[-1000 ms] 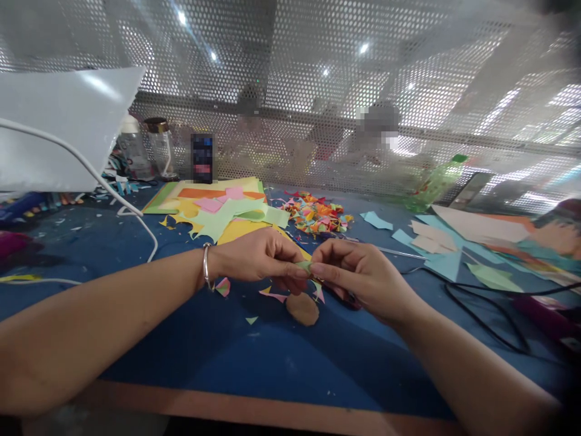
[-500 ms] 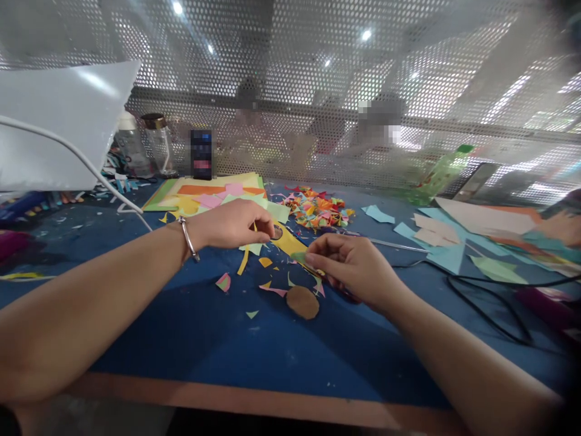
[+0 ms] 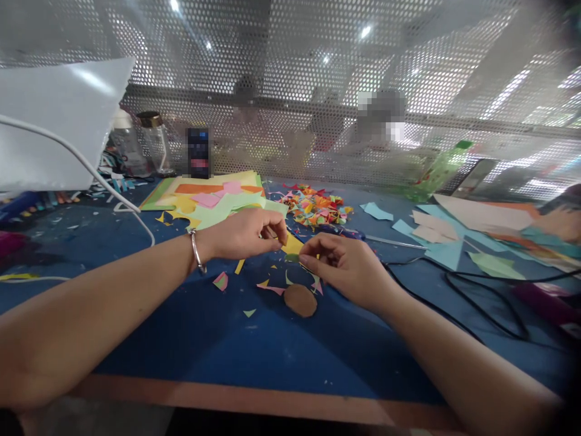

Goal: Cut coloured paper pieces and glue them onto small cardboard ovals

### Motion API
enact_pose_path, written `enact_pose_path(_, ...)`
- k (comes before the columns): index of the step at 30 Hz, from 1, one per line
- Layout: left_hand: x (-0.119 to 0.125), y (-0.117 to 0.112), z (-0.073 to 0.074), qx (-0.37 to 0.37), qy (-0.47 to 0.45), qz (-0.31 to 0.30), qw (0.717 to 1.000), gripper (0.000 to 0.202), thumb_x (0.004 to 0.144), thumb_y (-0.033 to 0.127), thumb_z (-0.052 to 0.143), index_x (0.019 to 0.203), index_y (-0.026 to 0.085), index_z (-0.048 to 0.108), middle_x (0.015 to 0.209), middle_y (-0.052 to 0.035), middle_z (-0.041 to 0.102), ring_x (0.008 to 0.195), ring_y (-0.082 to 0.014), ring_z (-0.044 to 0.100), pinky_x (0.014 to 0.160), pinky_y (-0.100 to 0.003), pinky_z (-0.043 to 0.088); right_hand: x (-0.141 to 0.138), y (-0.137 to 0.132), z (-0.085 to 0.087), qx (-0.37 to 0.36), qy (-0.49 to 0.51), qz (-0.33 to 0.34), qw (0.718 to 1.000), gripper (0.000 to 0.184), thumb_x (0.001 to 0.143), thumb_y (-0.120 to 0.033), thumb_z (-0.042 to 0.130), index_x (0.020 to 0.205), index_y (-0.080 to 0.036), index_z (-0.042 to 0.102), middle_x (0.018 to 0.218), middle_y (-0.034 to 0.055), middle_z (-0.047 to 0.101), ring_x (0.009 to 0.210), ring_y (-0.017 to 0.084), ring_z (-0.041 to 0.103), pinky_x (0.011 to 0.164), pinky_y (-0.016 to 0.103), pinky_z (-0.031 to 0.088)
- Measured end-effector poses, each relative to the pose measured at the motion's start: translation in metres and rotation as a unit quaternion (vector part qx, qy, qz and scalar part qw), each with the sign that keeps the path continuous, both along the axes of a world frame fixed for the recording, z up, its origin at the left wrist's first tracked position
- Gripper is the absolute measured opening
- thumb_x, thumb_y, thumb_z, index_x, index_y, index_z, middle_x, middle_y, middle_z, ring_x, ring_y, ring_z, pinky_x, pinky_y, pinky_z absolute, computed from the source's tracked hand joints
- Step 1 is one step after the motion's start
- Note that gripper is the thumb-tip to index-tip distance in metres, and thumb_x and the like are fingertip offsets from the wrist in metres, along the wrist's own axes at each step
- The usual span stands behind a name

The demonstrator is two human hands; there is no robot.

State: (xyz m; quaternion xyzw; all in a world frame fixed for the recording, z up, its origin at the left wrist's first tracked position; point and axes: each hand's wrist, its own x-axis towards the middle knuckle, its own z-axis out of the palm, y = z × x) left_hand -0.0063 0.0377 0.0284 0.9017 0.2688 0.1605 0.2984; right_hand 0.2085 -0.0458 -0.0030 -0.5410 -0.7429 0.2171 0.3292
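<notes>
My left hand (image 3: 254,233), with a bracelet (image 3: 196,250) at its wrist, has thumb and forefinger pinched beside a yellow piece of paper (image 3: 293,244). What those fingertips hold, if anything, I cannot make out. Facing it, my right hand (image 3: 342,263) pinches a small green piece of paper (image 3: 291,258) between thumb and forefinger. A brown cardboard disc (image 3: 300,301) lies on the table below my hands. Around it are pink scraps (image 3: 272,289), a pink-and-green scrap (image 3: 221,281) and a small green triangle (image 3: 249,313).
Coloured paper sheets (image 3: 218,188) lie behind my left hand, with a heap of bright paper bits (image 3: 318,206) to their right. A long metal blade (image 3: 394,241) and a black cable (image 3: 472,303) lie rightward. Bottles (image 3: 157,142) and a phone (image 3: 198,152) stand at the back.
My left hand has moved right and slightly down, its fingertips nearer the right hand's. My right hand still pinches the green paper and has shifted slightly left. Less of the yellow paper shows.
</notes>
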Motion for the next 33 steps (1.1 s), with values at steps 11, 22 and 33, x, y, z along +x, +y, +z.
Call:
enact_pose_path(11,0.018,-0.017,-0.015,-0.285,-0.186,0.000,0.940,0.011,0.084,0.021,0.065,0.088,0.014,0.057,0.083,-0.0029,0.066,0.080,-0.0139,0.067,0.078,-0.031,0.054,-0.002,-0.006,0.003,0.059,0.010,-0.030,0.998,0.015,0.087,-0.033,0.061,0.085,-0.019,0.067,0.074,0.0007,0.066,0.056,0.012,0.051,0.051,0.025,0.040)
enact_pose_path(22,0.020,-0.017,-0.016,-0.301,-0.276,0.067,0.910,0.011,0.074,0.012,0.072,0.081,0.012,0.063,0.077,0.0005,0.063,0.072,-0.0091,0.059,0.074,-0.026,0.046,-0.005,-0.008,0.004,0.064,0.044,-0.031,0.996,0.016,0.086,-0.030,0.062,0.096,-0.019,0.068,0.082,0.0021,0.069,0.056,0.011,0.057,0.052,0.024,0.046)
enact_pose_path(33,0.018,-0.014,-0.016,-0.259,-0.265,0.034,0.928,0.016,0.073,0.020,0.075,0.081,0.013,0.063,0.076,0.0008,0.062,0.071,-0.0100,0.057,0.072,-0.027,0.046,-0.003,-0.006,0.002,0.078,0.046,-0.043,0.995,0.018,0.088,-0.034,0.059,0.093,-0.018,0.067,0.072,0.0008,0.067,0.053,0.011,0.056,0.051,0.023,0.044)
